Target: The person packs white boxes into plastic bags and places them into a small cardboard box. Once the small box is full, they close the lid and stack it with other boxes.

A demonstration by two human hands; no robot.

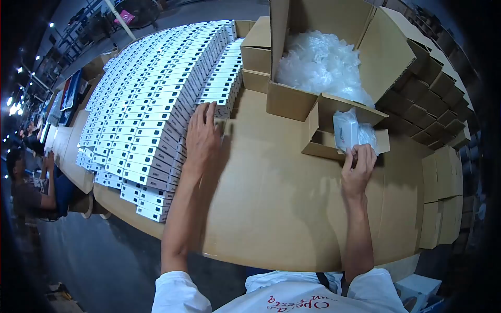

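Observation:
My left hand (203,136) reaches to the near end of a short row of small white boxes (221,78), its fingers stretched out and their tips touching the end box. Beside it rises a large stack of the same white boxes (151,99), each with a dark square on it. My right hand (360,166) is closed, fingers pinched on a white box in a clear plastic bag (345,130). That bagged box stands partly inside an open small cardboard carton (323,148). The fingers hide its lower edge.
Behind the carton stands a big open cardboard box (295,99) full of clear plastic bags (323,65). Closed brown cartons (442,198) are stacked at the right table edge. Further left, another person (34,190) sits at a table.

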